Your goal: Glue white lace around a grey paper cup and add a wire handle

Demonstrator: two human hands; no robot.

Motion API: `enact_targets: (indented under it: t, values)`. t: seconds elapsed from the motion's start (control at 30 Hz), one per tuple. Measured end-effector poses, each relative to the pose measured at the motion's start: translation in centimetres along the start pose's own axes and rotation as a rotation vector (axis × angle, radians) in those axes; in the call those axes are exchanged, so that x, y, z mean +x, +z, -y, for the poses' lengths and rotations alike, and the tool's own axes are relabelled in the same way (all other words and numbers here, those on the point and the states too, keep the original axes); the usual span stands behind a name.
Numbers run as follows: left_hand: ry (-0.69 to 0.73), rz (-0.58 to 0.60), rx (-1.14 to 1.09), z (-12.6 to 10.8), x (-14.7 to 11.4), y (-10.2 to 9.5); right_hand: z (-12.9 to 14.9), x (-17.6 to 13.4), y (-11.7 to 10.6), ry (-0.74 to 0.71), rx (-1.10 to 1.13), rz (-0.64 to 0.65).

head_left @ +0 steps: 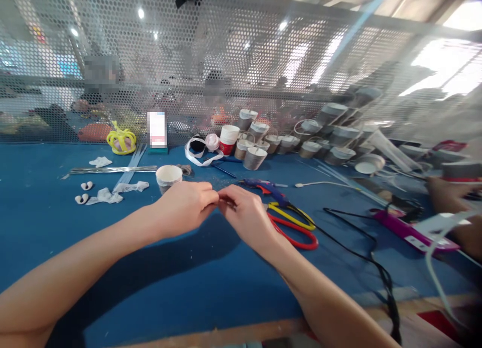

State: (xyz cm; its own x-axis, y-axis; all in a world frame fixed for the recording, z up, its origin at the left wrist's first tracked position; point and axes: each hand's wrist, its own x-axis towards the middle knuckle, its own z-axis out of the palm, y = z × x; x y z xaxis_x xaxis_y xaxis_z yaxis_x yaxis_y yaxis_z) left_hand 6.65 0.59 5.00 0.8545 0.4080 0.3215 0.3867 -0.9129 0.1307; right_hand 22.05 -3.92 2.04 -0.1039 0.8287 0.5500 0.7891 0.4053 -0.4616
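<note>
My left hand (pixel 188 207) and my right hand (pixel 244 212) meet fingertip to fingertip above the blue table (pixel 181 298). Both are closed in a pinch, and whatever lies between the fingers is too small or hidden to name. Just behind my left hand stands a white paper cup (pixel 169 174), its lower part covered by the hand. To the right of my right hand are scissors with red and yellow handles (pixel 297 225). A blue glue gun (pixel 267 188) lies beyond them, its black cord trailing right.
Several grey-wrapped cups (pixel 255 158) are stacked along the perforated metal screen (pixel 263 62). White ribbon (pixel 190 152), a yellow basket-like piece (pixel 121 141), metal wires (pixel 113 170) and a phone (pixel 157 129) sit at the back. A purple power strip (pixel 414 230) and another person's hand (pixel 448 195) are at right.
</note>
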Motion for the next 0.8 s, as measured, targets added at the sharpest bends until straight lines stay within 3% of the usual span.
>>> enact_targets:
  t: [0.1,0.2,0.3,0.4,0.53,0.67,0.8]
  values:
    - [-0.004,-0.03,-0.018,0.6,0.2,-0.6,0.6,-0.2,0.0,-0.112,0.003,0.059]
    - [-0.056,-0.07,-0.152,2.0,0.4,-0.8,1.1,-0.3,-0.1,-0.125,0.093,0.102]
    - [-0.163,-0.002,-0.404,3.5,0.6,-0.5,1.5,-0.4,-0.3,-0.011,0.242,0.124]
    - [-0.25,0.062,-0.619,4.3,0.6,0.3,1.5,-0.3,-0.4,0.193,0.441,0.145]
    - [-0.267,0.082,-0.771,3.9,0.7,1.3,0.8,0.0,-0.4,0.344,0.502,0.066]
    - [-0.197,0.016,-0.585,2.3,0.6,1.3,-0.2,0.3,-0.2,0.34,0.352,-0.026]
    - [-0.047,-0.116,-0.24,0.8,0.3,0.8,-0.3,0.1,-0.2,0.193,0.11,-0.07]
